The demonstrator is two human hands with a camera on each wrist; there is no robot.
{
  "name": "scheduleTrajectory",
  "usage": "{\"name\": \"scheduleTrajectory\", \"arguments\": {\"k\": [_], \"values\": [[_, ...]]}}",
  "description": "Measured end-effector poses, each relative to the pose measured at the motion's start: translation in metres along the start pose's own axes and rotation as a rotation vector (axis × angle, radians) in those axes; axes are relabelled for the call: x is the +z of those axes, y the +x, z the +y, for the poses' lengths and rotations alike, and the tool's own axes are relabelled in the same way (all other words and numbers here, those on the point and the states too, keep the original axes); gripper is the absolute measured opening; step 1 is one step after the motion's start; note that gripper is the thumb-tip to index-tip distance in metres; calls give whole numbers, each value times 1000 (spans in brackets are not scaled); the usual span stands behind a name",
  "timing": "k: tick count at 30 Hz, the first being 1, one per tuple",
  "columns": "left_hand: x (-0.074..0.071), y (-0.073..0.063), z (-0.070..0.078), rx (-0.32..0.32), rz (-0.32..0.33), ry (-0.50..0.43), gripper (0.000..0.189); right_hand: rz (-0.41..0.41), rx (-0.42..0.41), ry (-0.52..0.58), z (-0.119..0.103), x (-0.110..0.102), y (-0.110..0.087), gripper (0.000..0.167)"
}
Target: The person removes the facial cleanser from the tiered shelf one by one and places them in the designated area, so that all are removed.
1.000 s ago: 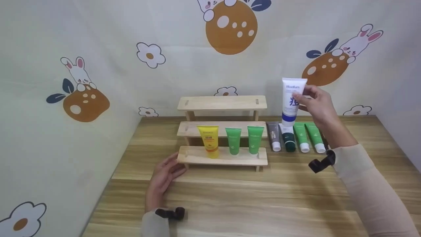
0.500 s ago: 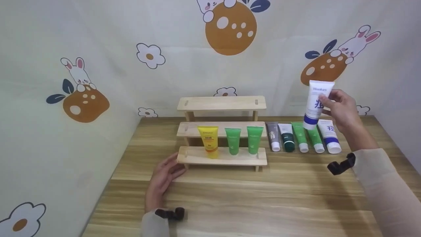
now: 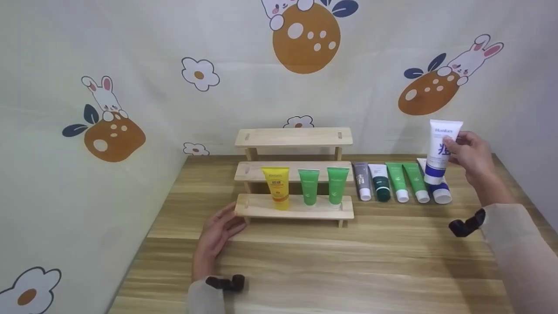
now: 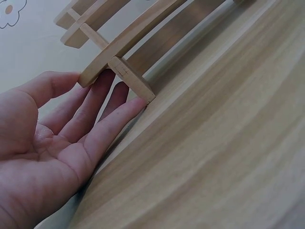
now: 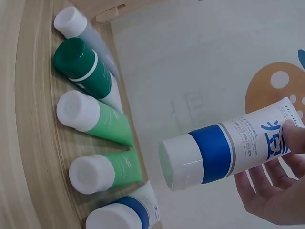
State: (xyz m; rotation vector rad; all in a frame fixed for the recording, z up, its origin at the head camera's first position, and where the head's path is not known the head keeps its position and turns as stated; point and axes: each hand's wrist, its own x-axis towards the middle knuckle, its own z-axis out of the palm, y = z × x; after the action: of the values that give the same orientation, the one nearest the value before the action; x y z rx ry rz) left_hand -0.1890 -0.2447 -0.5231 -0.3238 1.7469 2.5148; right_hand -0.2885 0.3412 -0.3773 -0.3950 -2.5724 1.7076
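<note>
My right hand (image 3: 476, 158) grips a white squeeze tube (image 5: 214, 151) with a blue band near its white cap. The tube hangs cap down, tilted, above a lying tube of the same look (image 3: 441, 194), which it partly covers in the head view. My left hand (image 3: 219, 231) holds the left end of the lowest step of a three-tier wooden rack (image 3: 257, 212). In the left wrist view, the thumb (image 4: 62, 86) is at the plank's end and the other fingers reach under it by the leg. A yellow tube (image 3: 279, 185) and two green tubes (image 3: 309, 185) stand on that step.
Right of the rack lie a grey tube (image 3: 362, 181), a white tube with a dark green cap (image 3: 382, 183) and two green tubes (image 3: 397, 181), caps toward me. Behind the wooden table (image 3: 305, 266) hangs a patterned cloth (image 3: 244, 39). The rack's upper tiers (image 3: 294, 137) rise behind.
My right hand has carried the white and blue tube to the right and lower, from over the dark-green-capped tube to over the rightmost lying tube. My left hand stays at the rack.
</note>
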Motion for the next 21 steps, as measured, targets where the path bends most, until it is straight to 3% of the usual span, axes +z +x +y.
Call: {"name": "scheduleTrajectory", "arguments": {"k": [9, 21], "values": [[0, 1, 0, -3, -1, 1, 46, 5, 57, -55, 15, -18, 7, 79], [0, 0, -2, -1, -5, 30, 45, 47, 130, -17, 41, -40, 14, 85]]}}
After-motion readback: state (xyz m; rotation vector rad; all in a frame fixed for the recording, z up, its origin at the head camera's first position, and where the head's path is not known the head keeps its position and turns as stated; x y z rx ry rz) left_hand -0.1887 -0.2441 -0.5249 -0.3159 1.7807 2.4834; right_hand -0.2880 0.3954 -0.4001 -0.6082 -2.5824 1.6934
